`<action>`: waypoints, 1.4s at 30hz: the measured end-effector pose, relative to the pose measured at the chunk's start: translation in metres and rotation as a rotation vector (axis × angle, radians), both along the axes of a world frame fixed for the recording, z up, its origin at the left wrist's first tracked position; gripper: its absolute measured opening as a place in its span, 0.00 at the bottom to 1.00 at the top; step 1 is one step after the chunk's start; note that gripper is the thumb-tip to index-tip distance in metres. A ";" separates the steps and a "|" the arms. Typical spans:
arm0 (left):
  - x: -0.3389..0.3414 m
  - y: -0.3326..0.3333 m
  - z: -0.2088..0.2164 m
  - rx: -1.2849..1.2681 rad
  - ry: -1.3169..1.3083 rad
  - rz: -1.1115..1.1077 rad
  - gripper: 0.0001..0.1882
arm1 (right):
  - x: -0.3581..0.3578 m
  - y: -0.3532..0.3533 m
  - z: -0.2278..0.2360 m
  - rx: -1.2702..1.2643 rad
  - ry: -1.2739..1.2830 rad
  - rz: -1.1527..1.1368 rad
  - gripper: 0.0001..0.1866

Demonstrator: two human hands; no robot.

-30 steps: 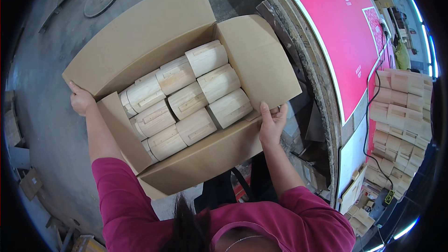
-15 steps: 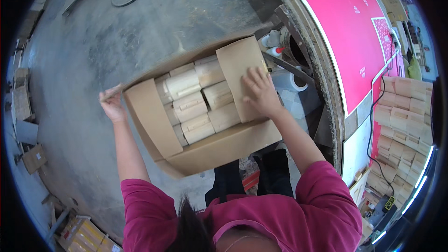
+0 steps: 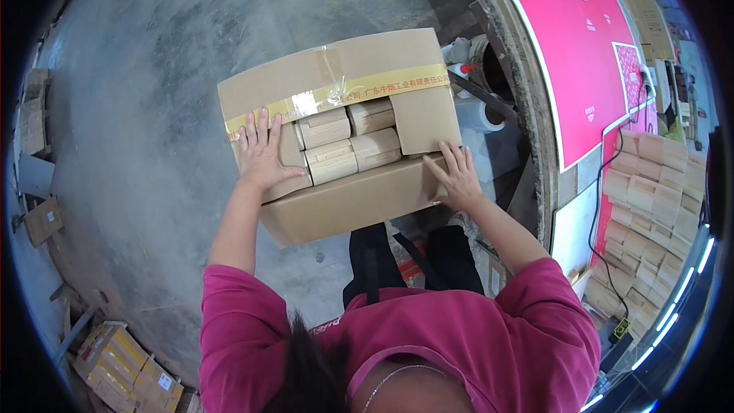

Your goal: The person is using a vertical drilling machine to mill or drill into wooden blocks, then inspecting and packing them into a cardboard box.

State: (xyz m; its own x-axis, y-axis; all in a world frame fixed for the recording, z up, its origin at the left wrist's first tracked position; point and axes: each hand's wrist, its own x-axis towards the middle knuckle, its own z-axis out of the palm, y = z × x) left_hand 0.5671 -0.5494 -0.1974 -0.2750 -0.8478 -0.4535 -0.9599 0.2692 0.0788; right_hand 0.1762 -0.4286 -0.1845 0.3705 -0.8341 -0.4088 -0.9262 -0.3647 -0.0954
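An open cardboard box [image 3: 344, 210] is in front of me, packed with pale wooden blocks [image 3: 332, 160] with rounded sides. Its far flap [image 3: 329, 69] is folded inward over the far blocks and carries yellow printed tape [image 3: 359, 93]. My left hand [image 3: 264, 157] lies flat with fingers spread on the left flap and the tape's left end. At the near right corner, my right hand [image 3: 459, 182] rests with fingers stretched out over the right flap [image 3: 427, 124] and the near flap's edge. The near flap stands raised towards me. Blocks under the flaps are hidden.
To the right stands a bench with a pink printed sheet [image 3: 554, 53] and a black cable [image 3: 596, 237]. Stacked wooden pieces [image 3: 646, 199] lie beyond it. White bottles and a bucket [image 3: 489, 69] sit under its edge. Taped cartons [image 3: 122, 367] are at lower left.
The far flap has folded inward over the blocks. My left hand has moved from the box's far left corner onto the left flap; my right hand has slid nearer, to the near right corner.
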 end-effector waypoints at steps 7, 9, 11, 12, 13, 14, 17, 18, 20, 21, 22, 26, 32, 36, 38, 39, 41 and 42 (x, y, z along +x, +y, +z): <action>0.000 0.009 0.008 0.019 0.028 -0.004 0.66 | 0.007 0.045 -0.034 -0.252 -0.073 -0.233 0.52; -0.005 0.008 0.006 0.012 0.022 0.020 0.63 | 0.009 0.081 -0.060 -0.457 -0.673 -0.873 0.49; -0.002 0.009 0.002 -0.035 0.031 0.041 0.58 | -0.012 0.085 -0.059 -0.169 -0.820 -1.202 0.46; -0.004 0.006 0.008 -0.011 0.012 0.037 0.52 | -0.015 0.077 -0.051 0.153 -0.959 -1.512 0.44; -0.003 0.004 0.009 -0.015 0.012 0.033 0.52 | -0.028 0.070 -0.034 0.261 -1.158 -1.605 0.39; -0.003 0.000 0.008 0.012 0.040 0.065 0.49 | -0.037 0.061 -0.013 0.332 -1.250 -1.497 0.38; 0.015 -0.013 0.005 0.065 0.199 0.183 0.44 | -0.038 0.024 0.034 0.427 -1.510 -1.369 0.36; 0.020 -0.020 0.005 0.090 0.340 0.266 0.42 | -0.030 0.008 0.038 0.444 -1.679 -1.349 0.36; 0.004 -0.040 0.027 0.168 0.417 0.384 0.42 | -0.016 -0.022 0.036 0.347 -1.689 -1.234 0.39; -0.002 -0.049 0.036 0.254 0.486 0.510 0.42 | -0.009 -0.041 0.026 0.284 -1.518 -1.079 0.42; 0.001 -0.058 0.033 0.225 0.471 0.460 0.41 | 0.000 -0.057 0.012 0.222 -1.345 -0.924 0.45; -0.079 -0.058 0.091 0.171 0.194 0.319 0.42 | 0.029 -0.094 -0.015 -0.226 -0.310 -0.628 0.49; -0.141 -0.006 -0.002 -0.045 -0.079 0.101 0.44 | 0.038 -0.075 -0.022 -0.130 -0.166 -0.516 0.41; -0.164 0.013 -0.005 -0.210 -0.003 0.164 0.43 | -0.016 0.052 0.007 -0.154 -0.291 -0.182 0.39; -0.157 0.006 -0.017 -0.238 -0.052 0.031 0.44 | -0.046 0.119 0.006 0.060 -0.401 -0.224 0.24; -0.160 0.011 -0.013 -0.201 -0.055 0.038 0.43 | -0.062 0.158 0.004 0.122 -0.449 -0.206 0.16; -0.157 0.019 0.008 -0.174 -0.098 0.053 0.42 | -0.092 0.227 0.003 0.292 -0.530 -0.238 0.14; -0.164 0.029 0.016 -0.332 -0.073 -0.014 0.42 | -0.113 0.247 0.019 0.427 -0.596 -0.339 0.16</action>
